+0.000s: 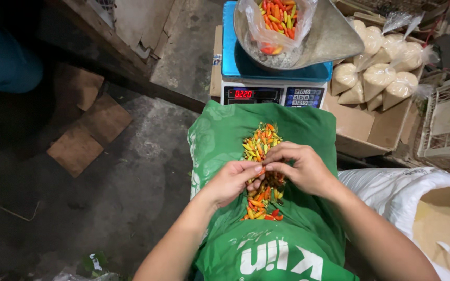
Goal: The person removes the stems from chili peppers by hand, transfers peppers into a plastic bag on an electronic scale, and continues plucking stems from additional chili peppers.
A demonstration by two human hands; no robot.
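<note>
Green bag point(287, 244) nearest; left hand point(234, 179) and right hand point(300, 166) palms down, fingertips pinching together on small chillies point(260, 145). Scale point(272, 78) at 12 o'clock.

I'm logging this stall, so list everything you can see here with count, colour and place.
chillies: a heap, red, orange, yellow, green; on the green sack
green sack: one; centre
digital scale: one, blue-topped; behind the sack
metal pan: one, grey; on the scale
clear bag of chillies: one; in the pan
cardboard box: one, brown; right of the scale
filled clear bags: several, pale contents; in the box
white sack: one, open; lower right
left hand: on the chillies
right hand: on the chillies, fingertips meeting the left's
</note>
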